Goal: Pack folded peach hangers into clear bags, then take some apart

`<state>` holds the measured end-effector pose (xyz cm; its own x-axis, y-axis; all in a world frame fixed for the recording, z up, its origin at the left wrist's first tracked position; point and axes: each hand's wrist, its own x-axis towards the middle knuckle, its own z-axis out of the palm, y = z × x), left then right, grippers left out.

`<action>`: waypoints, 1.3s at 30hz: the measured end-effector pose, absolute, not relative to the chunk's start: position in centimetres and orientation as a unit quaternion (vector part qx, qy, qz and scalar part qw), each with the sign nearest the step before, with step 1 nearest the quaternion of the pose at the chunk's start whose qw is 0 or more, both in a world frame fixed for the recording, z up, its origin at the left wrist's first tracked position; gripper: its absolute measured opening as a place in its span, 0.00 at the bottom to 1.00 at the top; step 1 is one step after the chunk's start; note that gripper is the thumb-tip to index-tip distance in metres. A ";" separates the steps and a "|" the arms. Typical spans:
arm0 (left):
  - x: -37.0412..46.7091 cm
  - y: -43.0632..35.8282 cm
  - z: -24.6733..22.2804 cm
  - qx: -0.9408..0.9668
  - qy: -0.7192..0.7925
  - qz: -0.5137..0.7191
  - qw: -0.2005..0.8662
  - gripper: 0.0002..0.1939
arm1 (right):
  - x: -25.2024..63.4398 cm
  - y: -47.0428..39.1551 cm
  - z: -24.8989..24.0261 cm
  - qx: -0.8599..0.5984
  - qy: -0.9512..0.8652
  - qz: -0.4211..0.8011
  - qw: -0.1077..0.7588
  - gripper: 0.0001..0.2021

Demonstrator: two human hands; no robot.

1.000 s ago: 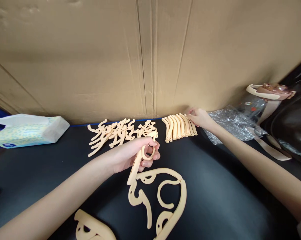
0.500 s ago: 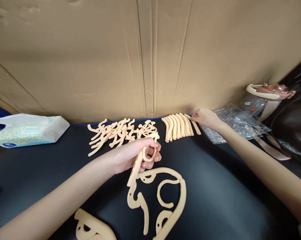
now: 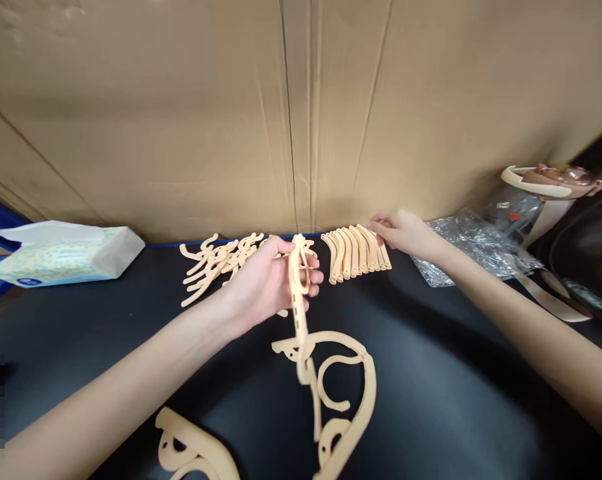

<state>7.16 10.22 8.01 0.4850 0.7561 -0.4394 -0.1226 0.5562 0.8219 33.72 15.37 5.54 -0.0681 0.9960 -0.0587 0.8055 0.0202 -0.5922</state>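
Note:
My left hand (image 3: 275,280) is closed around a cream plastic folding-hanger piece (image 3: 299,307), slotted along its edge. A curved hook part hangs from its lower end, partly blurred. On the right, my right hand (image 3: 405,233) has its fingers pinched at the upper end of the last hanger arm (image 3: 385,257) in a neat row of hanger arms (image 3: 351,253). Below my left hand lies an opened folding hanger (image 3: 365,393) with its hook (image 3: 323,387) inside the curve. Behind my left hand is a loose pile of hanger hooks (image 3: 205,267), partly hidden.
Another folded hanger (image 3: 195,443) lies at the near edge, cut off by the frame. A tissue pack (image 3: 65,257) sits at the left. At the right are clear plastic bags (image 3: 461,243) and a brown lidded bottle (image 3: 555,181) with a strap. Cardboard (image 3: 181,120) stands behind the black tabletop (image 3: 431,373).
My left hand has turned the hanger piece more upright, and its hook part has swung right. The last hanger arm on the right has moved left against the row with my right hand.

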 end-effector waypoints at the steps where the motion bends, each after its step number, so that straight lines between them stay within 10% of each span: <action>1: 7.2 10.2 8.2 0.378 0.415 0.310 0.767 0.18 | 32.4 14.2 6.2 -0.628 -0.699 0.276 0.203 0.27; 4: 7.1 9.9 8.5 0.421 0.383 0.371 0.733 0.14 | 28.7 10.4 7.9 -0.527 -0.732 0.378 0.210 0.34; 9: 6.7 8.7 8.5 0.525 0.401 0.382 0.646 0.02 | 25.9 6.9 8.6 -0.408 -0.733 0.446 0.313 0.15; 20: 6.9 6.9 10.5 0.631 0.385 0.314 0.596 0.15 | 24.9 6.7 6.1 -0.392 -0.634 0.582 0.327 0.26; 28: 6.3 7.5 10.2 0.536 0.375 0.380 0.654 0.11 | 25.7 6.7 6.9 -0.445 -0.784 0.241 0.359 0.15; 39: 5.7 8.8 10.5 0.553 0.356 0.409 0.633 0.10 | 27.4 6.3 9.6 -0.412 -0.762 0.179 0.467 0.18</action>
<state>5.70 8.78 10.48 0.4123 0.9110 0.0025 -0.1238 0.0533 0.9909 27.41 6.26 9.61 -0.2246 0.7949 0.5636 0.4604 0.5963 -0.6576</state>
